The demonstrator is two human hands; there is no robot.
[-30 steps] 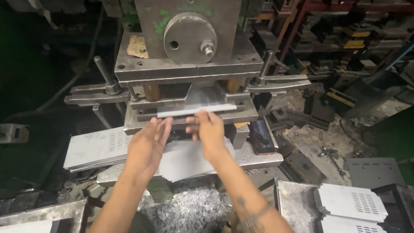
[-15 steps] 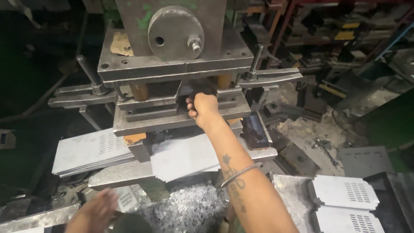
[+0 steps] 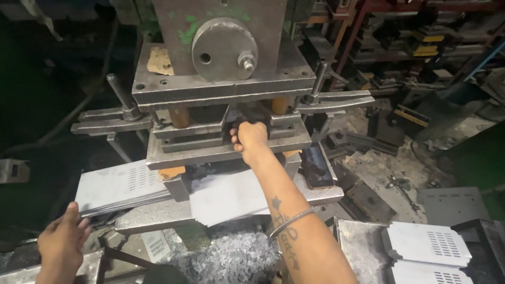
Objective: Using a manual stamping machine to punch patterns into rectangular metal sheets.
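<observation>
My right hand reaches forward into the gap between the upper and lower plates of a heavy metal press. Its fingers are curled inside the die opening, and whatever they touch is hidden. My left hand is low at the left, fingertips against the near corner of a stack of grey perforated metal sheets lying on the press's left side. More flat grey sheets jut out under the die, below my right forearm.
Metal punch scrap is piled below the press. A tray at the right holds finished perforated cut-outs. Dark blocks and tooling litter the floor at the right, with racks behind. A round flywheel boss sits above the die.
Both hands were at the die a second ago. My left hand has since dropped down and left to the sheet stack, while the right hand pushed deeper into the die gap.
</observation>
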